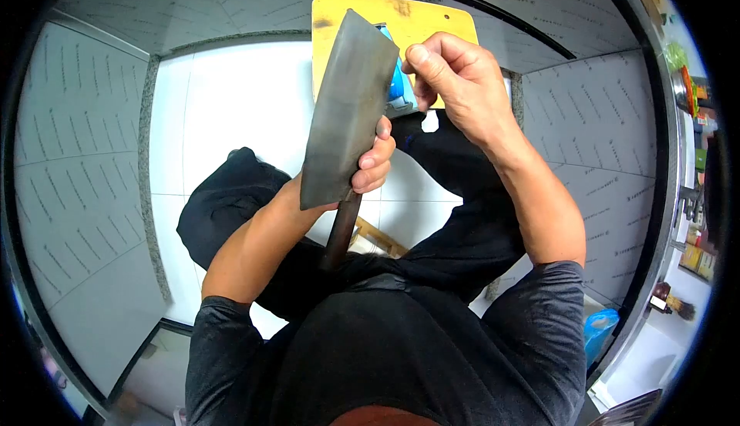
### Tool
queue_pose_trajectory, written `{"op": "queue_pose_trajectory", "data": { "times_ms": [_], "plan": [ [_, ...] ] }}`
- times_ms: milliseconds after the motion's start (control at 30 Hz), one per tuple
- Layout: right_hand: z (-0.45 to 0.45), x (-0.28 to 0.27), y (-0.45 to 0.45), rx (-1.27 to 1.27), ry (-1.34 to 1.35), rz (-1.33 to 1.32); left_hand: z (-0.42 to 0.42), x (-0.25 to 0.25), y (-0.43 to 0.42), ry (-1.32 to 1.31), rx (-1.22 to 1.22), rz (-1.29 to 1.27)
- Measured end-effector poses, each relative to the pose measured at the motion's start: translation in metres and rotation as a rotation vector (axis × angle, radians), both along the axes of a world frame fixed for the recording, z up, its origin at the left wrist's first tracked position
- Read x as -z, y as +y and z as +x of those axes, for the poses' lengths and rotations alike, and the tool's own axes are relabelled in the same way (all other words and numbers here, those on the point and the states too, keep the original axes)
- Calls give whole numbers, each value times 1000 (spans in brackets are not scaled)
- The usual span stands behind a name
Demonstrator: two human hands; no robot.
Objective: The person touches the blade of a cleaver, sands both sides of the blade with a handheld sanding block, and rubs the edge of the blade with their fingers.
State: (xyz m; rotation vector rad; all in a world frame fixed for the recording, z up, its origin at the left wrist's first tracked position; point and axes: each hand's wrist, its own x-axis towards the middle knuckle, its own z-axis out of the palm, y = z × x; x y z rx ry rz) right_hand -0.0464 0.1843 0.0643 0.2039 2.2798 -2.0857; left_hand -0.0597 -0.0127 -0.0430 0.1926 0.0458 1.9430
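Observation:
A wide grey cleaver [351, 102] with a dark handle is held up in front of me, its blade slanting up and a little right. My left hand [372, 166] grips it from behind, with fingertips curled over the blade's right edge near the handle. Just right of the blade's upper part is my right hand [455, 72], its thumb and index finger pinched together; whatever is between them, if anything, is too small to name. Behind the blade, a blue and grey object [399, 91] lies partly hidden on a yellow board [339, 11].
Grey patterned panels [85, 149] stand left and right over a white tiled floor [216, 102]. Part of a wooden item [378, 239] shows between the legs. At the right are a blue plastic bag [600, 332], a brush [680, 307] and shelf items.

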Motion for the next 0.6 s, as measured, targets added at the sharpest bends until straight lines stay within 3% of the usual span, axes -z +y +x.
{"op": "queue_pose_trajectory", "data": {
  "times_ms": [133,200,267,333,433,533,600],
  "plan": [
    [-5,8,-8,28,103,111,0,3,0,10,4,-5],
    [-10,5,-6,117,414,669,2,-2,0,-38,55,45],
    [-18,3,-3,128,567,760,4,-6,-1,-88,109,82],
    [-22,2,2,37,556,783,6,-8,1,-64,170,69],
    [-21,6,1,-73,344,537,11,-5,4,-119,285,118],
    [-18,-2,-2,-183,213,499,18,-5,4,-169,361,153],
    [-17,7,-3,-174,272,514,18,-4,3,-124,363,107]
  ]
}}
